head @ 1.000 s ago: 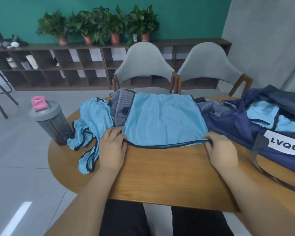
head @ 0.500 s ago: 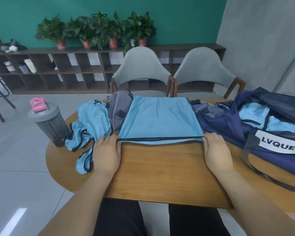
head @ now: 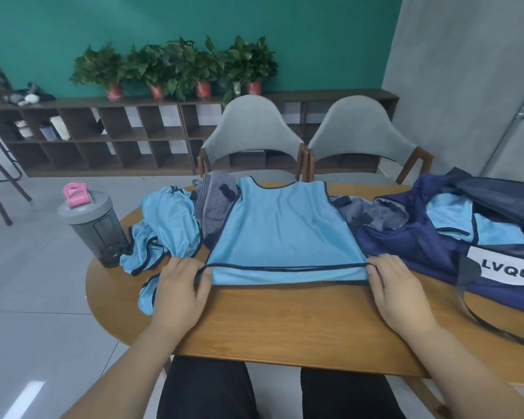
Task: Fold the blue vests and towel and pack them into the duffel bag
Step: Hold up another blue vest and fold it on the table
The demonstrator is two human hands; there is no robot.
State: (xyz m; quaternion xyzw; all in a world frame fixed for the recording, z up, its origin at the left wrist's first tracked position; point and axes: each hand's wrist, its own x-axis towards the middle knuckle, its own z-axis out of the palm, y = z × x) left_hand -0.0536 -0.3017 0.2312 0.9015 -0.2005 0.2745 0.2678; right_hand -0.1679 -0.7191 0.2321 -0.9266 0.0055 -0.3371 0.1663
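A light blue vest [head: 282, 228] with dark trim lies spread flat on the round wooden table [head: 285, 325], neck hole at the far side. My left hand [head: 180, 291] pinches its near left hem corner and my right hand [head: 395, 285] pinches the near right corner, the top hem layer stretched taut between them. A grey striped towel [head: 215, 207] lies bunched at the vest's far left. More blue vests [head: 164, 231] are heaped at the left. The navy duffel bag [head: 436, 243] stands unzipped at the right with blue fabric [head: 454, 213] inside.
A grey shaker bottle [head: 96, 225] with a pink cap stands at the table's left edge. Two grey chairs [head: 251, 137] face me across the table. A low shelf [head: 103, 137] with potted plants lines the green wall. The bag's strap [head: 496, 325] trails over the table at right.
Both hands have lifted the top hem layer and drawn it taut, and the vest now lies smoother, with its neck hole and armholes showing. The camera has tilted slightly.
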